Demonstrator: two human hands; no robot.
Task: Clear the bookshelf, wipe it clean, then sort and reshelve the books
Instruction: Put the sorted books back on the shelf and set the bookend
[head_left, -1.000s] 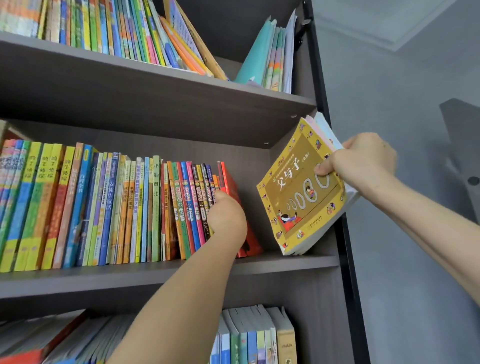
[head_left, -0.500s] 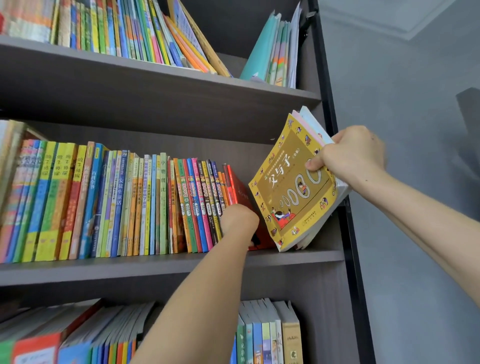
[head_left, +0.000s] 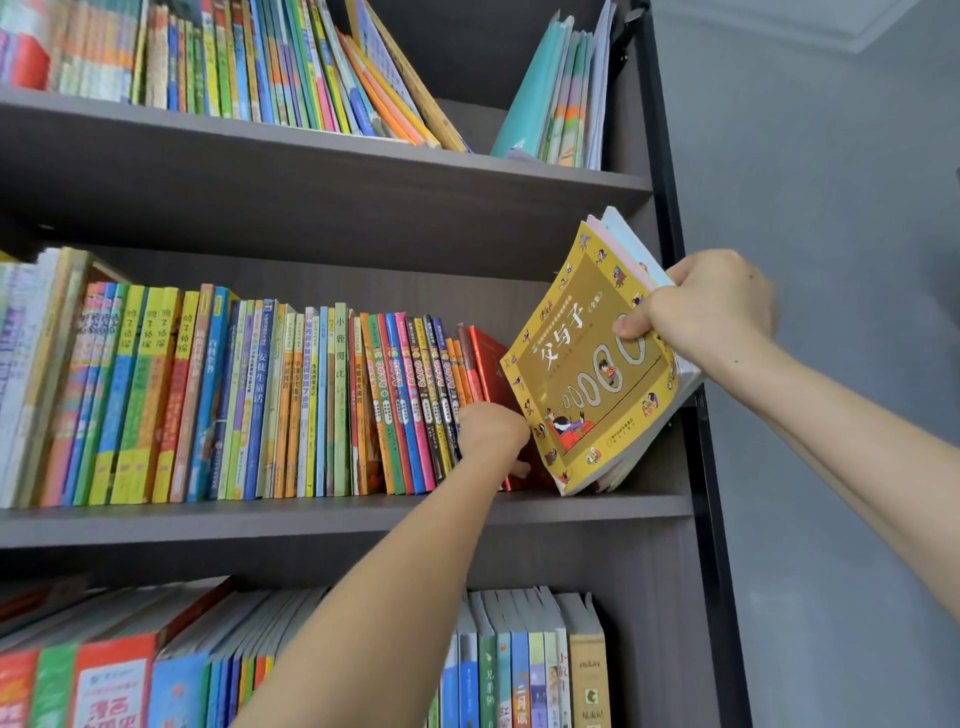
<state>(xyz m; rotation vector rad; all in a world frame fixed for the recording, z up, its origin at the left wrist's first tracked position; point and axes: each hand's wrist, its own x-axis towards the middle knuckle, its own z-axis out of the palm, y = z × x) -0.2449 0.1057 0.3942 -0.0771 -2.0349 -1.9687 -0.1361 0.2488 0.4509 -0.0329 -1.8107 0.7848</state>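
Observation:
A dark grey bookshelf (head_left: 332, 514) holds rows of thin colourful books (head_left: 234, 400) on its middle board. My right hand (head_left: 711, 306) grips a small stack of books fronted by a yellow-covered book (head_left: 592, 374), tilted with its lower corner near the board at the row's right end. My left hand (head_left: 491, 428) reaches in against the right end of the row, at a leaning red book (head_left: 488, 364). Its fingers are hidden behind the hand, so its grip is unclear.
The upper board carries leaning books (head_left: 291, 67) and a teal bundle (head_left: 561, 88) at the right. The lower board holds more books (head_left: 519, 660). The black side frame (head_left: 691, 415) bounds the shelf on the right; a grey wall (head_left: 831, 156) lies beyond.
My right hand has brought the yellow stack leftward and lower, closer to the row's end. My left hand has shifted right along with the leaning red book. The view has drifted slightly.

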